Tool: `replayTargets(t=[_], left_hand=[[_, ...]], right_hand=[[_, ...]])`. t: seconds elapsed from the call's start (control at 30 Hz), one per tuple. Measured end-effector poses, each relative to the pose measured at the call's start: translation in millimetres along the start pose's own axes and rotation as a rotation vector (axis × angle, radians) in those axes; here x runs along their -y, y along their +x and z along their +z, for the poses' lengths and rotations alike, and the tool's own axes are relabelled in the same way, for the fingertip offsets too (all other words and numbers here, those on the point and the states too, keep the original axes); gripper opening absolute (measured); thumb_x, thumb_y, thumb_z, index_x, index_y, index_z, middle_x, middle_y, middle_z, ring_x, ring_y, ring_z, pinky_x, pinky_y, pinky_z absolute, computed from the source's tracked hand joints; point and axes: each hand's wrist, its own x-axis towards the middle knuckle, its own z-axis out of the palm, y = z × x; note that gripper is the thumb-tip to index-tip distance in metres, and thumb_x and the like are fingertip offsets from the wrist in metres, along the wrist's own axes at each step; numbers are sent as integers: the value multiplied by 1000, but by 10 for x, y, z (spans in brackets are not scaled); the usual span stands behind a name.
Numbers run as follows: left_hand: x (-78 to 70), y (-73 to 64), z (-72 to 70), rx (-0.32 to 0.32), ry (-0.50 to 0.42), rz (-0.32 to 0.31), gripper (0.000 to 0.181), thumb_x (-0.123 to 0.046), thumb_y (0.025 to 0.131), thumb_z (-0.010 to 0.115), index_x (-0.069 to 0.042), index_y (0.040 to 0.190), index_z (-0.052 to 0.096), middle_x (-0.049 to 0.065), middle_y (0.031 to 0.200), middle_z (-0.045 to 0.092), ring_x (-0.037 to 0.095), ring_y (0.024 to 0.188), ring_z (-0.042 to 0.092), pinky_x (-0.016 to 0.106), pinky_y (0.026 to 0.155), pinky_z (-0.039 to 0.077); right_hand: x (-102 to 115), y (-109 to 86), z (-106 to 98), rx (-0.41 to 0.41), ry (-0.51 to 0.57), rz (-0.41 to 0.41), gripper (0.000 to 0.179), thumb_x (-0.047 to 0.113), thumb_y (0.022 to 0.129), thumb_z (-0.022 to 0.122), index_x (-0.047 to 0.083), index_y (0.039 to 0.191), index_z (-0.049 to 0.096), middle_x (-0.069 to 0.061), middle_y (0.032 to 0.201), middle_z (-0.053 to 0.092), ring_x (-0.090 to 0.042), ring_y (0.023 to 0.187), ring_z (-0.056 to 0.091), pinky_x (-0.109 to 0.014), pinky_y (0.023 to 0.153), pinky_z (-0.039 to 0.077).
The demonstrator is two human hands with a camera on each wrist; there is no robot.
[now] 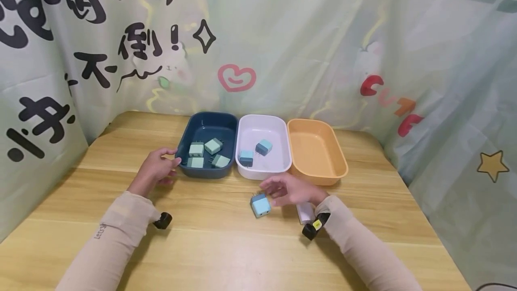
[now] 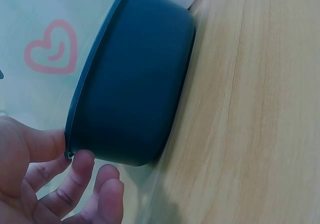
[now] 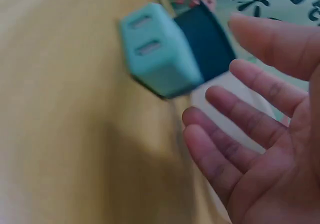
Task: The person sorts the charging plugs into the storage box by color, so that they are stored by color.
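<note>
Now, six chargers (image 1: 213, 146) trayed; blue charger (image 1: 261, 207) and pale block (image 1: 305, 212) remain, right fingers (image 3: 250, 115) spread, left fingers (image 2: 69, 186) pinching navy tray (image 2: 130, 79).

Light-blue plug (image 1: 261, 207), navy tray (image 1: 207, 173), orange tray (image 1: 316, 149)

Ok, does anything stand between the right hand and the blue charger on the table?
Nothing visible does: the right hand is right beside the charger. The white block lies by the wrist, not between them.
</note>
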Motion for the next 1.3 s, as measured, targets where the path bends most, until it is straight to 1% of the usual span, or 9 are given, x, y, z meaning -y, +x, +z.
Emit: replayTargets(t=[0.1,0.2,0.3,0.43,0.57,0.7,0.9,1.1,1.3], left_hand=[[1,5,2,5,1,-6,53,-19,100,55,-9,149,37,20,112,58,26,84,60,37,66,56],[-1,6,-2,13,-8,-13,53,-20,100,54,-9,149,37,18,109,58,25,84,61,37,67,56],[-7,5,-6,18,-17,-17,52,-18,101,53,-9,149,36,19,117,57,25,85,61,38,68,56],[-35,0,-4,16,-17,-16,52,-17,101,53,-8,149,36,22,128,52,26,86,61,38,68,56],[-52,-1,-4,14,-14,-6,52,-18,101,53,-8,149,36,22,124,54,28,88,61,38,69,56],[-31,-9,-7,19,-9,-2,52,-17,101,53,-7,149,36,21,118,56,28,86,62,38,69,56],[0,-4,-8,20,-8,-9,53,-19,101,53,-8,149,36,21,123,55,27,87,61,38,68,56],[-25,-8,-7,18,-9,-26,52,-19,101,52,-9,149,36,22,128,52,29,91,60,39,70,56],[-29,-16,-10,16,-7,-39,52,-18,101,52,-10,150,35,22,131,50,29,92,60,38,70,56]], right_hand=[[-29,18,82,24,-31,42,58,11,81,79,0,132,54,-8,121,62,-22,106,59,-35,91,49],[-23,41,134,16,-105,45,61,12,75,84,5,130,57,0,112,62,-16,99,58,-31,85,50],[-14,68,164,5,-186,11,60,11,72,86,7,126,61,3,106,62,-14,93,57,-29,79,50],[23,86,174,0,-252,-13,52,11,74,85,9,122,64,6,103,62,-13,87,56,-27,75,49],[57,82,179,-16,-250,-7,47,9,76,83,9,119,65,5,102,62,-13,87,57,-29,75,50],[73,73,188,0,-229,23,46,7,77,82,10,119,64,5,103,62,-13,89,58,-30,78,51],[94,66,169,19,-239,44,46,4,79,79,11,121,63,6,105,62,-13,90,58,-30,81,51],[141,71,139,1,-260,16,46,4,78,80,9,121,64,4,105,63,-14,89,58,-31,80,52],[175,82,100,-41,-224,-19,47,4,75,83,4,117,63,0,99,63,-16,85,61,-31,77,54]])
